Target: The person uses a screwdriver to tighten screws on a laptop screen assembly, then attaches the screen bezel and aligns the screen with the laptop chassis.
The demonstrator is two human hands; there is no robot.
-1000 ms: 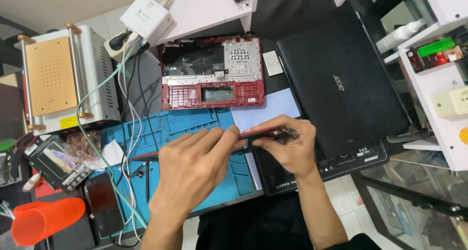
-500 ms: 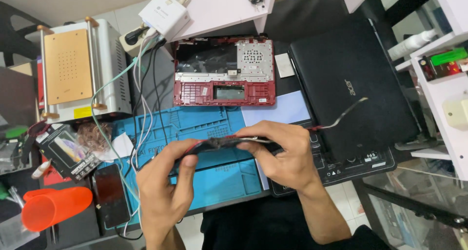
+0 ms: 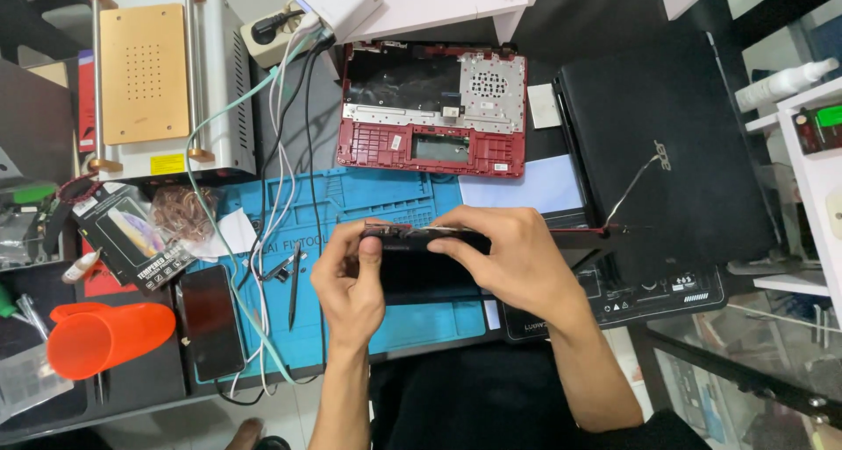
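Both my hands hold a thin dark laptop panel (image 3: 421,270) edge-up over the blue work mat (image 3: 368,196). My left hand (image 3: 346,283) grips its left end, thumb on the top edge. My right hand (image 3: 513,253) closes over the top edge at the middle and right. A thin grey cable (image 3: 633,182) runs from the panel's right end across the black laptop lid (image 3: 675,143). Behind the mat lies a red laptop base shell (image 3: 431,108), opened up with a metal plate showing.
A silver heating machine with an orange plate (image 3: 162,73) stands at the back left, with cables trailing over the mat. A black phone (image 3: 210,318), an orange cup (image 3: 110,336), a screen-protector box (image 3: 132,239) and tweezers (image 3: 294,283) lie left. A white shelf (image 3: 811,143) is right.
The panel has been turned up on edge and raised between both hands, which have shifted slightly. The camera view has moved, bringing the red shell and machine lower in the picture.
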